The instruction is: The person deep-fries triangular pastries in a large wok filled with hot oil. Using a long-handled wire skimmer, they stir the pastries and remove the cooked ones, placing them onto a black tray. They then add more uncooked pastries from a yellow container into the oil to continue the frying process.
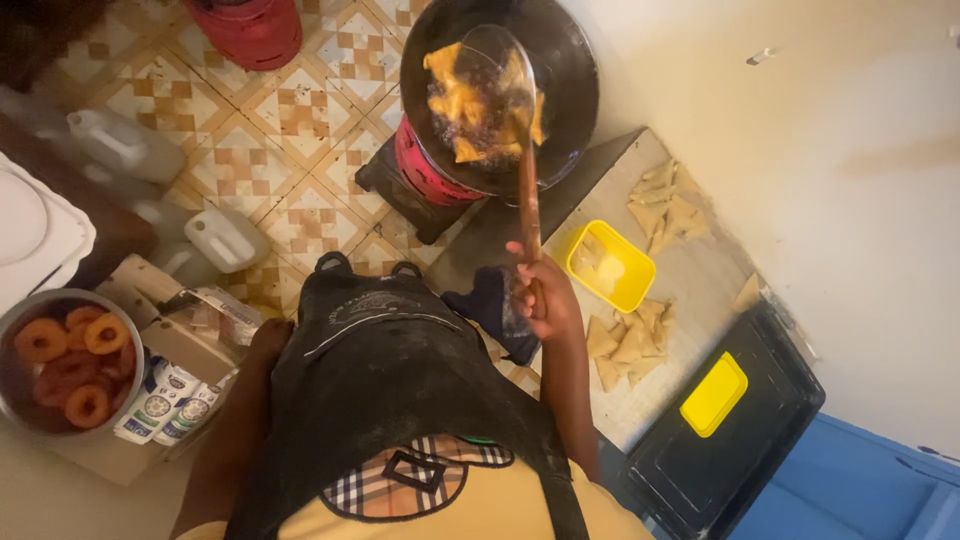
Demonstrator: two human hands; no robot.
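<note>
My right hand (545,297) grips the wooden handle of a long skimmer (527,190). The skimmer's round head (487,85) is lifted over a black frying pan (570,90) and carries several golden fried triangular pastries (462,98). The pan rests on a red burner (420,165) on the tiled floor. My left arm hangs down along my black apron, and my left hand (268,335) is near a cardboard box (175,345), holding nothing that I can see.
A wooden board (690,270) bears raw folded pastries (625,345) and a yellow tub (612,265). A black tray (740,440) holds a yellow lid (714,394). A metal bowl (20,405) of fried rings sits left, with white jugs (225,238) and a red cylinder (255,30).
</note>
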